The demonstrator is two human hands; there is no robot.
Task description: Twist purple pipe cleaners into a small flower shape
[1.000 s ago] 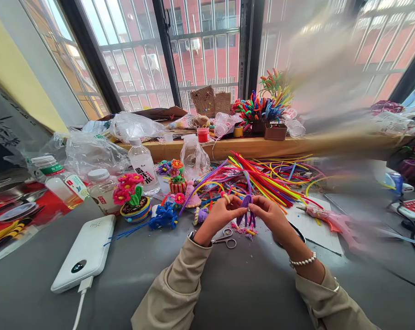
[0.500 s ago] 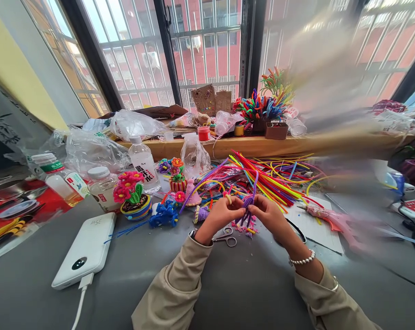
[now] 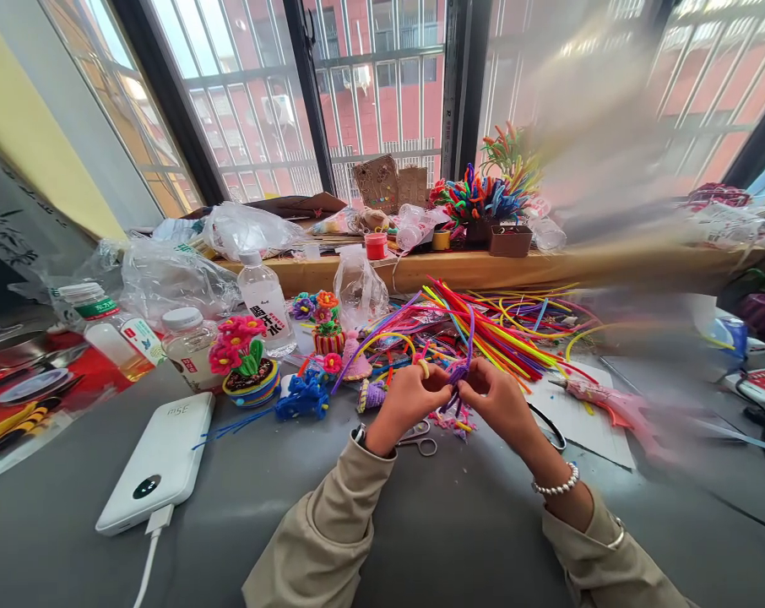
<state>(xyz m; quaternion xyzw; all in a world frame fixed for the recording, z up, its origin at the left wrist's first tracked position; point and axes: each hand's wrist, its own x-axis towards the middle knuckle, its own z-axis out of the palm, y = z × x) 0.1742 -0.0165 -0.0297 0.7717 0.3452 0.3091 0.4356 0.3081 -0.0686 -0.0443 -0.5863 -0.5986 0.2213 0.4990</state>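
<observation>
Purple pipe cleaners (image 3: 459, 370) are held just above the bench (image 3: 458, 523), pinched between closed thumb and finger of the left hand (image 3: 415, 397) on one side and the right hand (image 3: 495, 401) on the other. They are bunched together, but one strand sticks up free, so the piece looks part-made. The pot of pink flowers (image 3: 251, 361) looks finished.

daylit dark-framed windows (image 3: 308, 93); pink building (image 3: 382, 120) outside; wooden ledge (image 3: 471, 271); grey tabletop (image 3: 464, 523)
</observation>
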